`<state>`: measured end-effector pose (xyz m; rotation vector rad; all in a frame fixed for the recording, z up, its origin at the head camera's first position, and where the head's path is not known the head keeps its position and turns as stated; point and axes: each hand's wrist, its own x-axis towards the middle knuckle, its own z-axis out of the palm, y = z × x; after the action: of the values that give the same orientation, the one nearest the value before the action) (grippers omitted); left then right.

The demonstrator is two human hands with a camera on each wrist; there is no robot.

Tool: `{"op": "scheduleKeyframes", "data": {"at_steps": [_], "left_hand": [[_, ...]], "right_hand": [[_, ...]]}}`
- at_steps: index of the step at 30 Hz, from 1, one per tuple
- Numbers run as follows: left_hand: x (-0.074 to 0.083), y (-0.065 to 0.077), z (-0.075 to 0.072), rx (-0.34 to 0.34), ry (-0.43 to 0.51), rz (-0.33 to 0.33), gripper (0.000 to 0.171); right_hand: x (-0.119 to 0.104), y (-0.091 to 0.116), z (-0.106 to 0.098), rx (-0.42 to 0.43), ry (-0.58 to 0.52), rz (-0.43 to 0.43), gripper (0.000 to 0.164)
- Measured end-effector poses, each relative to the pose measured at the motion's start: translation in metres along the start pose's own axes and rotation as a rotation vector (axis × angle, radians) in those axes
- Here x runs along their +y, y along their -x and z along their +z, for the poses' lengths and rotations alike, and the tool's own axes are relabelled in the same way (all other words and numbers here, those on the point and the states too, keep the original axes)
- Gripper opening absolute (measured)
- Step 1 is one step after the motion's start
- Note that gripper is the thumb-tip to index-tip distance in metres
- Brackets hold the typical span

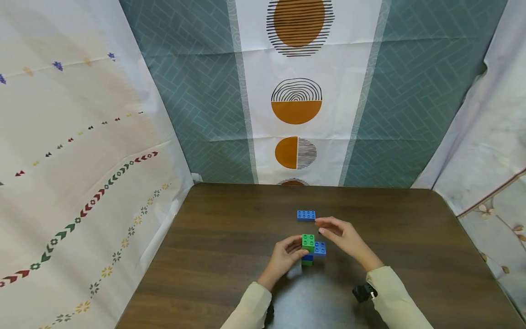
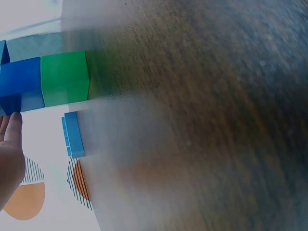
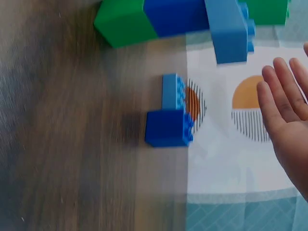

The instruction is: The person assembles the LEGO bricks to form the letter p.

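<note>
A stack of toy building blocks stands on the table. From the bottom up it has a green block (image 2: pixel 65 79), a dark blue block (image 3: pixel 175 17), a light blue block (image 1: pixel 320 248) jutting out to the right, and a green block (image 1: pixel 308 242) on top. My left hand (image 1: pixel 283 258) holds the stack from the left, thumb on the near side. Just right of the stack, my right hand (image 1: pixel 343 237) is raised with relaxed fingers and nothing in them. A loose dark blue block (image 3: pixel 165 128) lies beyond, mostly hidden by that hand in the head view.
Farther back on the table (image 1: pixel 230 228) lies a light blue block (image 1: pixel 306 215) with its studs up. A patterned cloth (image 1: pixel 296 155) hangs behind the far edge, and a white cloth (image 1: pixel 82 151) hangs along the left side.
</note>
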<state>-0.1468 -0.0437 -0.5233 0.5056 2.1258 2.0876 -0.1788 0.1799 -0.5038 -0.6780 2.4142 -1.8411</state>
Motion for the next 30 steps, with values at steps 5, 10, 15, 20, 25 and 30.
{"op": "scheduleKeyframes", "data": {"at_steps": [5, 10, 15, 20, 25, 30], "left_hand": [[-0.001, 0.000, 0.001, 0.010, 0.007, -0.024, 0.037], [-0.001, 0.000, 0.001, 0.010, 0.007, -0.035, 0.038], [0.000, 0.001, 0.002, 0.009, 0.006, -0.027, 0.037], [0.001, 0.001, 0.002, 0.009, 0.010, -0.031, 0.036], [0.001, 0.001, 0.002, 0.011, 0.007, -0.033, 0.036], [0.002, 0.001, 0.002, 0.016, 0.004, -0.039, 0.036]], "right_hand": [[0.007, -0.006, -0.012, 0.070, 0.048, 0.003, 0.035], [0.016, -0.012, -0.019, 0.104, 0.064, 0.039, 0.037], [0.027, -0.018, -0.021, 0.117, 0.067, 0.079, 0.039], [0.041, -0.021, -0.020, 0.129, 0.096, 0.117, 0.042], [0.056, -0.023, -0.019, 0.133, 0.116, 0.192, 0.043], [0.066, -0.023, -0.018, 0.120, 0.128, 0.305, 0.046]]}}
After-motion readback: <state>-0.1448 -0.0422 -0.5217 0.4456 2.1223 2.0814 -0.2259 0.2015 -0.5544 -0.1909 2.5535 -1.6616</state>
